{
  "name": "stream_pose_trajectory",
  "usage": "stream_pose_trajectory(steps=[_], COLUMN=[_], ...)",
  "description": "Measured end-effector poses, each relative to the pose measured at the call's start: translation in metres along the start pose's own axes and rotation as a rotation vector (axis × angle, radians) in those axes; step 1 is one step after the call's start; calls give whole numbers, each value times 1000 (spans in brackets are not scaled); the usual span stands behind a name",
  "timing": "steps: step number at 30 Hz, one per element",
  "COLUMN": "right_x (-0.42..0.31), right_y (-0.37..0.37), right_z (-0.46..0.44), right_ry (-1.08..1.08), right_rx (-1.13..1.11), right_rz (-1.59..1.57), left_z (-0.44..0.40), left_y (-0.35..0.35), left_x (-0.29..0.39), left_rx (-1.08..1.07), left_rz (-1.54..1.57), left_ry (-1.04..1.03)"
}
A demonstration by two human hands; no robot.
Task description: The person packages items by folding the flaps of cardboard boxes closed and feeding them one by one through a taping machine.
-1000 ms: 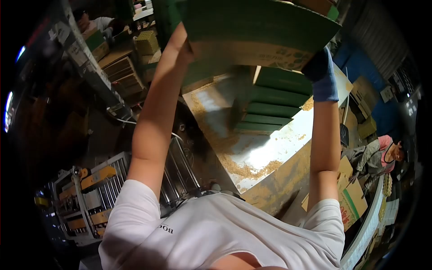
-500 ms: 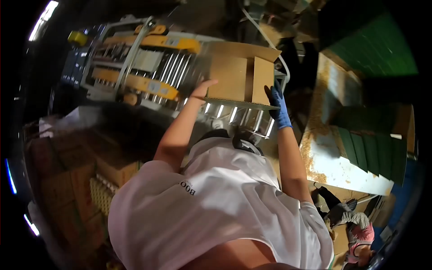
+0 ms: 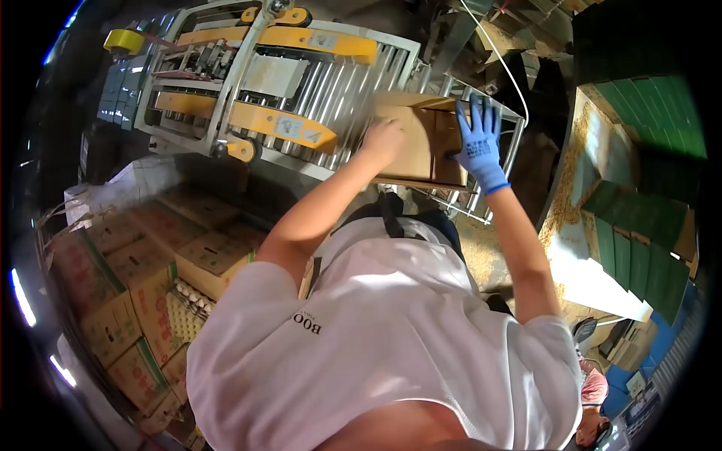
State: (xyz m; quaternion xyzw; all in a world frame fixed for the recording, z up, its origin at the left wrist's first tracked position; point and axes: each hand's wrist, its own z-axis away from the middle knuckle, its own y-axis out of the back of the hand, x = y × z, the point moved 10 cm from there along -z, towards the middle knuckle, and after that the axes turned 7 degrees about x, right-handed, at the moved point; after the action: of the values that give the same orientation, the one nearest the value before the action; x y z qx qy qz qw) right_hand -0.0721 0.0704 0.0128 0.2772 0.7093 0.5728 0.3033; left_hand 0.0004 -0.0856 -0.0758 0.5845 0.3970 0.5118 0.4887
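Observation:
An open cardboard box (image 3: 421,143) rests on the rollers at the right end of a conveyor. My left hand (image 3: 385,143), bare and slightly blurred, is at the box's left side with its fingers curled in against the flap. In a blue glove, my right hand (image 3: 479,143) lies at the box's right side, fingers spread and pointing away from me, thumb towards the opening. Part of the interior is in shadow.
A roller machine (image 3: 256,120) with yellow side guides (image 3: 282,124) stands left of the box. Stacked printed cartons (image 3: 135,263) and an egg tray (image 3: 184,312) fill the lower left. Green cartons (image 3: 639,233) sit by a worn table (image 3: 575,255). Another person (image 3: 594,387) is at lower right.
My right hand has gone from gripping the box's edge to spread fingers. My left hand has moved from the near left corner onto the left flap. The view has shifted and brightened.

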Motion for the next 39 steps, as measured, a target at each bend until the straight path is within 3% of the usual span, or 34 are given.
stream_pose_trajectory(steps=[1, 2, 5, 6, 9, 10, 11, 13, 17, 19, 20, 23, 26, 28, 32, 36, 39], right_x=[-4, -6, -15, -12, -14, -13, -10, 1, -5, 13, 7, -19, -34, -42, -78, -119, -143], right_y=[-6, -11, -16, -21, -38, -55, -70, -59, -45, -64, -59, -35, -58, -68, -85, -114, -121], right_z=[-9, -12, -14, -8, 12, 26, 35, 30, 24, 37, 29, 28, 48, 40, 10, -30, -65], right_ry=[53, 68, 122, 138, 208, 248, 288, 96, -30, -147, -74, 38, 46, -17, -178, -223, -192], right_rx=[-40, -88, -134, -126, -180, -236, -285, -311, -512, -504, -430, -243, 37, 51, 26, 72, -78], right_rz=[-1, 31, 131, 115, 38, 17, -2, -171, -518, -635, -673, -170, -117, -151, -132, -228, -325], left_z=[-7, -9, 5, 11, 42, 44, 47, 41, 30, 22, 17, -1, -5, -6, 2, 6, 17], left_y=[-1, -17, 34, 28, 59, 53, 30, 30, 75, 49, 36, 18, 14, 6, 23, 19, 32], left_x=[-2, -7, 9, 9, 46, 47, 46, 47, 28, 13, 5, -3, -1, -3, -13, -71, -110], left_rx=[-103, -383, -378, -545, -720, -471, -480, -490, 176, 126, 165, 227, 234, 246, 170, 221, 273], left_rz=[-13, -28, 265, 543, 254, 142, 232, 403, 77, -17, -64, -137, -171, -199, 109, -3, 47], left_ry=[2, 10, 26, 192, 33, 10, 27, 59, -13, 70, 110, 144, 131, 126, 167, 244, 293])
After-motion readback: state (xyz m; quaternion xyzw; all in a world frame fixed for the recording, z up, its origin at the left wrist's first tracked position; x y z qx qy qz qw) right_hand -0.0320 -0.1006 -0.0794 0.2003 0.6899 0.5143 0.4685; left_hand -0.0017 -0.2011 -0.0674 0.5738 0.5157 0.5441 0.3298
